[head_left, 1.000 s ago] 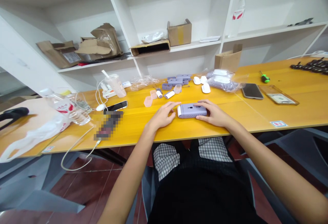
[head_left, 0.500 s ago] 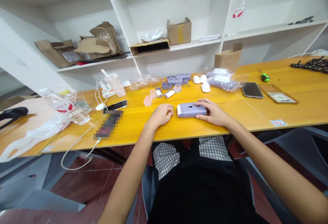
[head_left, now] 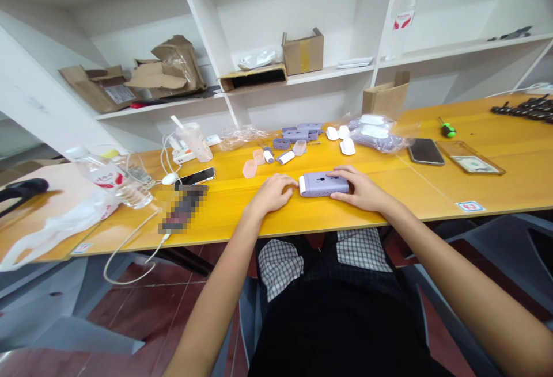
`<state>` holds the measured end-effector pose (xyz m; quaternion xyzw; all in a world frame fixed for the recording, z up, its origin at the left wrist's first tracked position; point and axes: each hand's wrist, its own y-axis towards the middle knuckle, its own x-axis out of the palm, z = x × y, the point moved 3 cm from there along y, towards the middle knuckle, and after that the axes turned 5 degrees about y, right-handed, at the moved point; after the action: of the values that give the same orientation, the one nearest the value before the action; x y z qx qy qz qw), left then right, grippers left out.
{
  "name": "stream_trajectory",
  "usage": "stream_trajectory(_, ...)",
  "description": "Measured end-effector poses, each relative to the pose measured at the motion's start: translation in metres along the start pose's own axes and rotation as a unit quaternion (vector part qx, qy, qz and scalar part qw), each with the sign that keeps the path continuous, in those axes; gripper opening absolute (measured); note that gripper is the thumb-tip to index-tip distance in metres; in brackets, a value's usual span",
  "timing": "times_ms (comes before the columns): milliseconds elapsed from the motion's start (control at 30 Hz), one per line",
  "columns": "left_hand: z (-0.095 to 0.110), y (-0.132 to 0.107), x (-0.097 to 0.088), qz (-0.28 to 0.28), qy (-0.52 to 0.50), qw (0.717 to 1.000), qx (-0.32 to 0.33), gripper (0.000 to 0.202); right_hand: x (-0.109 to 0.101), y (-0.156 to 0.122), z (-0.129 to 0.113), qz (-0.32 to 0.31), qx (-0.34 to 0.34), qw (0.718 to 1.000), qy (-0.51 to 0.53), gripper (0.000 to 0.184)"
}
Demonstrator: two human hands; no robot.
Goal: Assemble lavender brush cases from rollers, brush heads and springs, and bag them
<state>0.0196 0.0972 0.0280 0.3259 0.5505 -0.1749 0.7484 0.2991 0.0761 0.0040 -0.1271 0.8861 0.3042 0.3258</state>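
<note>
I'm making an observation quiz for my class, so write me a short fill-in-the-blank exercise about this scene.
1. The bare hand nearest the white end of the purple rectangular plastic casing is the person's ____ one.
2. The black-handled screwdriver has bright ____ trim.
3. The translucent amber rectangular case lies to the ____ of the grey-rimmed phone.

Missing words: left; green; right.
</note>
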Motion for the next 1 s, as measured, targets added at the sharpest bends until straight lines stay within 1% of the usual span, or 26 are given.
stream_trajectory(200,0.0009,0.0000,-0.0020,0.011,-0.006,1.000,0.004,0.029,-0.0001,0.0000,-0.0006,0.002,-0.001,1.000,-0.004,0.050)
stream_trajectory(367,0.0042,-0.0006,-0.0050,0.034,-0.048,0.998,-0.001,0.026,0.0000,0.0003,-0.0008,0.003,-0.004,1.000,0.003,0.049)
stream_trajectory(433,0.0057,-0.0011,-0.0059,0.040,-0.068,0.997,-0.013,0.033,0.0001,0.0003,-0.0010,0.002,-0.004,1.000,0.006,0.050)
stream_trajectory(500,0.0070,-0.0012,-0.0062,0.038,-0.077,0.996,-0.010,0.044,0.0001,0.0003,-0.0012,0.002,-0.003,1.000,0.007,0.051)
stream_trajectory(533,0.0072,-0.0011,-0.0062,0.035,-0.075,0.997,-0.006,0.046,0.0001,0.0003,-0.0012,0.001,-0.003,1.000,0.006,0.051)
stream_trajectory(600,0.0056,-0.0007,-0.0057,0.025,-0.052,0.998,-0.011,0.038,-0.0001,0.0003,-0.0011,0.002,-0.002,1.000,0.004,0.051)
stream_trajectory(633,0.0040,-0.0004,-0.0053,0.019,-0.034,0.999,-0.022,0.033,-0.0001,0.0002,-0.0011,0.001,-0.002,1.000,0.003,0.051)
stream_trajectory(700,0.0007,-0.0002,-0.0045,0.008,-0.002,0.999,-0.047,0.029,-0.0003,0.0001,-0.0008,0.001,-0.002,1.000,0.000,0.051)
stream_trajectory(767,-0.0009,-0.0003,-0.0039,0.004,0.014,0.998,-0.053,0.029,-0.0005,-0.0001,-0.0005,0.000,-0.002,1.000,-0.003,0.051)
stream_trajectory(833,-0.0010,-0.0005,-0.0035,0.008,0.014,0.999,-0.045,0.030,-0.0006,-0.0003,-0.0004,0.000,-0.002,1.000,-0.006,0.052)
stream_trajectory(1000,-0.0007,-0.0006,-0.0029,0.023,-0.008,0.999,-0.020,0.036,-0.0003,-0.0002,0.0000,0.002,-0.002,1.000,-0.010,0.051)
